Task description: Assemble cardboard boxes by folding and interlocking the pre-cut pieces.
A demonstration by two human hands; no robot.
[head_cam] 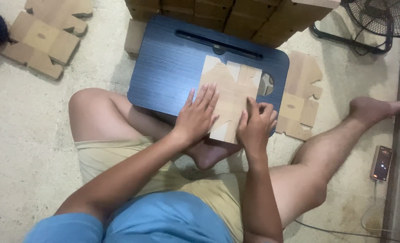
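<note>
Head view: flat cardboard blank (229, 90) lies on the blue tabletop (173, 63), toward its right near corner, near edge overhanging above the lap. Left hand (199, 114) pressed flat on the blank, fingers spread, grip wide and holding nothing. Right hand (256, 126) just beside it, fingers curled onto the blank's right part; cannot tell whether it pinches a flap or only presses.

Risk, judged: the tabletop sits over crossed legs, so a knee shift could tilt it and slide the blank off the near edge. Uneven pressure could crease the card off its score line.

Around: more blanks on the floor, one (301, 96) touching the tabletop's right edge, others (44, 38) well apart at upper left. Stacked cardboard (236, 15) behind. Bare concrete floor (24, 148); fan (379, 18) at upper right; phone (382, 163) with cable by the right leg
</note>
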